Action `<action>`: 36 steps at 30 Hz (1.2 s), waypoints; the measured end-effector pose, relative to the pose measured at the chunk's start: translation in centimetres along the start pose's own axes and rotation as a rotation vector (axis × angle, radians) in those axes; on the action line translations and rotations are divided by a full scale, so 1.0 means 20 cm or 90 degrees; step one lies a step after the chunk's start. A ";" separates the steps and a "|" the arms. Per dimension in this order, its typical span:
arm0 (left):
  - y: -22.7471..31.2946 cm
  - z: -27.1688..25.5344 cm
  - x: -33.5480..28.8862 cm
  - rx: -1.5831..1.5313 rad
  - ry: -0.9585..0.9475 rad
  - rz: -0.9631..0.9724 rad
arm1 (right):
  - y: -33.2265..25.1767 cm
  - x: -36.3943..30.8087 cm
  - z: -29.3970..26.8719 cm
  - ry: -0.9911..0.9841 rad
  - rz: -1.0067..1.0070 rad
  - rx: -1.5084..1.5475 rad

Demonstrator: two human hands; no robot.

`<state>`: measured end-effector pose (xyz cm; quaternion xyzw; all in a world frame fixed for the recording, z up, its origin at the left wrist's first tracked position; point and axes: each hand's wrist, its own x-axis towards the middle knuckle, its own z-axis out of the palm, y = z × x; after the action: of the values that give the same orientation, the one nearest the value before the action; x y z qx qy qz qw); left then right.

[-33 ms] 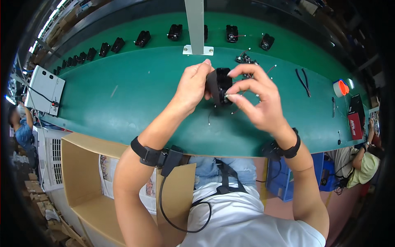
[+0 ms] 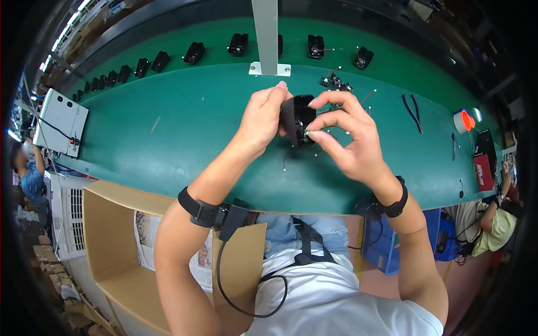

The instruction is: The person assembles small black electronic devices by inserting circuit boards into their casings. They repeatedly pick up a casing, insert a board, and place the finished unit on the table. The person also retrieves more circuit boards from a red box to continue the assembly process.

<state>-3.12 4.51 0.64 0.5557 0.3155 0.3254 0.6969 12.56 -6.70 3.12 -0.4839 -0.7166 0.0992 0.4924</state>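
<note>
The left grip [image 2: 263, 120] hides the black housing's [image 2: 298, 119] near side; its thin wires are too small to trace.

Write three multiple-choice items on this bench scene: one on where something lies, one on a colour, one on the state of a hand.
1. Where does the orange-and-white tape roll lie?
A. far right of the table
B. inside the cardboard box
C. under the white post

2. What colour is the table surface?
A. grey
B. green
C. brown

3. What is the left hand doing?
A. resting flat on the table
B. reaching into the cardboard box
C. gripping the black housing

Answers: 1 A, the roll sits near the table's right end beside the black pliers. 2 B, the mat is green all over. 3 C, its fingers wrap the housing while the right hand pinches at its front.
</note>
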 end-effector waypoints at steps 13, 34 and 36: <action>-0.02 0.02 0.00 -0.022 0.036 -0.053 | 0.07 -0.02 0.00 -0.036 0.023 0.004; 0.18 0.00 -0.12 0.546 -0.016 0.046 | 0.20 -0.07 -0.02 -0.183 0.452 0.784; 0.21 -0.02 -0.12 0.565 -0.020 0.042 | 0.19 -0.05 -0.02 -0.193 0.437 0.778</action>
<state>-5.25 3.46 4.89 0.8159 0.3960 0.1721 0.3846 15.07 -5.75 0.33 -0.3006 -0.4010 0.6981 0.5114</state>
